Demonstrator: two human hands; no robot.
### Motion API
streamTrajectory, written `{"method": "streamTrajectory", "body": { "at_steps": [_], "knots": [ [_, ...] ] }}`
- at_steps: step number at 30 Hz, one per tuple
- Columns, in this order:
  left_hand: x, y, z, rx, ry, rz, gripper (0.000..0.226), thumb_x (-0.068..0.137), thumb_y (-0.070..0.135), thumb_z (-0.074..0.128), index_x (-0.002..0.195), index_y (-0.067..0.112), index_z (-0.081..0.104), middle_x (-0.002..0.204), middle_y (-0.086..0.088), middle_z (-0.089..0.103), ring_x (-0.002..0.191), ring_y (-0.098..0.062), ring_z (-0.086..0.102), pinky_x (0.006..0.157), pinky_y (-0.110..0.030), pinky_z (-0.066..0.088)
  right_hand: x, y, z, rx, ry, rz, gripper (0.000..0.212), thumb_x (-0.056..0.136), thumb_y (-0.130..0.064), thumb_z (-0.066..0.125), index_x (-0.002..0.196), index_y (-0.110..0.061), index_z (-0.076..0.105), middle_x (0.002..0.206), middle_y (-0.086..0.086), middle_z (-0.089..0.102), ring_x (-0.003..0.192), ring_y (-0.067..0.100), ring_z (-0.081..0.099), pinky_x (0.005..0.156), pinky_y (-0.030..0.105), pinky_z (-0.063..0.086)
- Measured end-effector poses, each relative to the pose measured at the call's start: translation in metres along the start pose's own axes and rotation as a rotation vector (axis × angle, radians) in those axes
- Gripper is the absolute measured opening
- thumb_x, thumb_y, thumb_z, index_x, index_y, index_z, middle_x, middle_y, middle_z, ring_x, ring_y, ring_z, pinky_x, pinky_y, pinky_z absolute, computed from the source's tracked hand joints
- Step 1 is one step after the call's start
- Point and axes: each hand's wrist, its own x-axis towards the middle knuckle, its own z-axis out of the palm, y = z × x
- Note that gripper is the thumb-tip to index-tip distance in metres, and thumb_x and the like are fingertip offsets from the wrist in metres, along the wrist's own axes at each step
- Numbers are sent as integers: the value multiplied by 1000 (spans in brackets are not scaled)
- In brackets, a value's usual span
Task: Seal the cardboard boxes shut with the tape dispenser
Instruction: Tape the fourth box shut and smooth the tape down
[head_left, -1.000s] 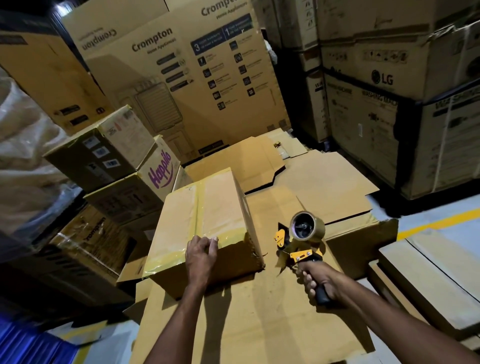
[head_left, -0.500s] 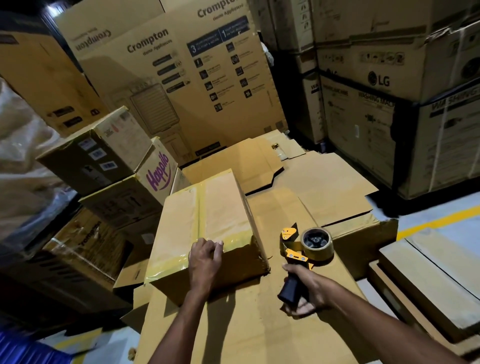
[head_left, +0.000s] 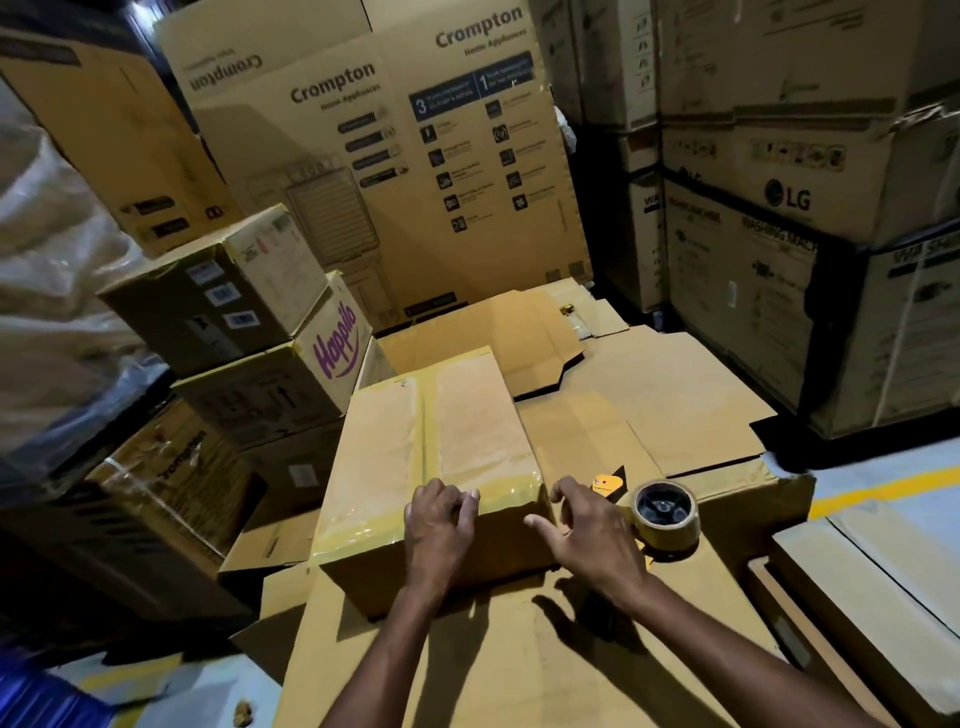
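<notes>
Flattened cardboard as workbench: your box shows tape along top seam and near edge, left hand grips that edge, right hand spreads empty at its corner, tape dispenser lies just beside; sealing looks nearly done.

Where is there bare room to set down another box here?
Free: the flat cardboard right of the taped box, beyond the tape dispenser; also the near sheet in front of the box. Crowded: the left side, where stacked cartons stand close.
</notes>
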Motion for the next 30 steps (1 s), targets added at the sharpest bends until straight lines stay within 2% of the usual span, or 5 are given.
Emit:
{"method": "streamTrajectory", "body": {
  "at_steps": [4, 10, 24, 27, 30],
  "knots": [
    [3, -6, 0, 16, -9, 11, 22, 100, 37, 64, 82, 26, 61, 85, 13, 46, 87, -9, 41, 83, -31, 31, 8, 2, 30, -91, 161, -167, 50, 81, -39, 86, 114, -19, 54, 98, 0, 57, 89, 18, 56, 81, 31, 49],
    [4, -6, -2, 20, -13, 42, 23, 100, 40, 64, 81, 30, 56, 85, 15, 44, 86, -8, 41, 84, -34, 35, 6, 9, 37, -162, 224, -252, 47, 77, -9, 87, 115, -13, 60, 106, 7, 58, 94, 24, 60, 82, 38, 56],
    [-8, 2, 29, 51, 119, 328, 23, 97, 35, 66, 113, 21, 74, 102, 6, 61, 97, -14, 56, 85, -38, 49, 3, 10, 48, -84, 207, -192, 37, 71, 2, 87, 102, -8, 69, 103, 4, 63, 97, 21, 63, 86, 32, 58],
    [-20, -1, 37, 77, 151, 335, 32, 99, 33, 59, 125, 19, 71, 118, 0, 64, 113, -20, 58, 93, -47, 53, 4, 10, 52, -68, 194, -186, 37, 74, 4, 84, 105, -8, 69, 107, 5, 62, 101, 20, 61, 89, 32, 58],
    [-35, -3, 46, 105, 104, 320, 51, 100, 39, 54, 147, 18, 56, 148, -7, 54, 144, -24, 44, 117, -48, 37, 1, 14, 55, -79, 195, -213, 39, 76, 5, 83, 111, -5, 68, 113, 7, 61, 107, 20, 59, 95, 29, 55]
  ]
}}
